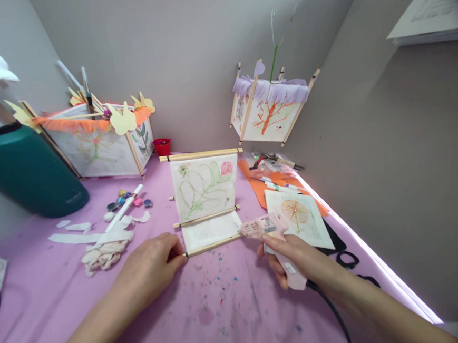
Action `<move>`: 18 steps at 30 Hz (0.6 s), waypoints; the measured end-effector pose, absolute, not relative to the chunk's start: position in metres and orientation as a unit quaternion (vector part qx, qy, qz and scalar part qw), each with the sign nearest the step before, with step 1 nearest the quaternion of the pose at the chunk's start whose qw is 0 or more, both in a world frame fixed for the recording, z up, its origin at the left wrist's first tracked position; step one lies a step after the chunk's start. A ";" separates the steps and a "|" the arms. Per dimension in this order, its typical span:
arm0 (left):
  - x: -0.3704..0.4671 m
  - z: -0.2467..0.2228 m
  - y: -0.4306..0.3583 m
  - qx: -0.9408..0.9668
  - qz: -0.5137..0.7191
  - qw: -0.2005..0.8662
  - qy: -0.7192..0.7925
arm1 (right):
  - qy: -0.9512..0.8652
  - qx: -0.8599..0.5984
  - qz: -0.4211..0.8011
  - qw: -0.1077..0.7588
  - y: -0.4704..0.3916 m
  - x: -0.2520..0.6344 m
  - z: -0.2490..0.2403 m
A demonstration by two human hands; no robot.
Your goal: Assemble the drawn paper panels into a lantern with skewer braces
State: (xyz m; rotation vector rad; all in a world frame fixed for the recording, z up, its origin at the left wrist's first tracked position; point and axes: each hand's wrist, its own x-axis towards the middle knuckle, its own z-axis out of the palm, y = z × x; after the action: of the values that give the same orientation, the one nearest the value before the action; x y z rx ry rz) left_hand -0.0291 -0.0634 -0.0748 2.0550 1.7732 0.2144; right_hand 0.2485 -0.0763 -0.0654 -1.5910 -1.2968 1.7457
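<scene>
In the middle of the table stands a small frame of wooden sticks with a white drawn-on panel (204,189) upright at its back and a blank white base panel (213,231) lying flat. My left hand (157,261) is closed, thumb and finger pinching the left end of the front wooden stick (214,245). My right hand (287,257) is wrapped round the handle of a pale pink glue gun (265,225). The gun's nozzle points left, at the right end of that front stick; whether they touch I cannot tell. A dark cord trails from the handle.
A loose flower-drawn panel (299,216), scissors (347,260) and markers (280,187) lie at the right. Two decorated lanterns, one with orange fringe (92,145), one hanging with purple fringe (272,110), are behind. A teal bottle (26,166) and paper scraps (107,236) occupy the left.
</scene>
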 end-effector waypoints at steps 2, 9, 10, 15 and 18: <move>-0.029 -0.075 -0.063 0.739 0.079 0.209 0.636 | -0.470 -0.576 0.628 0.230 -0.077 0.250 -0.061; -0.033 -0.085 -0.061 0.740 0.087 0.201 0.636 | -0.511 -0.576 0.598 0.225 -0.076 0.253 -0.060; -0.033 -0.086 -0.061 0.740 0.087 0.201 0.636 | -0.511 -0.580 0.595 0.222 -0.076 0.253 -0.062; -0.033 -0.085 -0.062 0.741 0.090 0.201 0.634 | -0.500 -0.610 0.578 0.208 -0.075 0.256 -0.064; -0.032 -0.082 -0.063 0.741 0.089 0.201 0.634 | -0.498 -0.616 0.576 0.204 -0.075 0.258 -0.064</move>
State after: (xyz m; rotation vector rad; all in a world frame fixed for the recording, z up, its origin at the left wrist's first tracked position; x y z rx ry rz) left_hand -0.0318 -0.0630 -0.0816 2.0716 1.7711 0.2497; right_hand 0.2582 -0.0747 -0.0640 -1.7181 -1.3882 1.6065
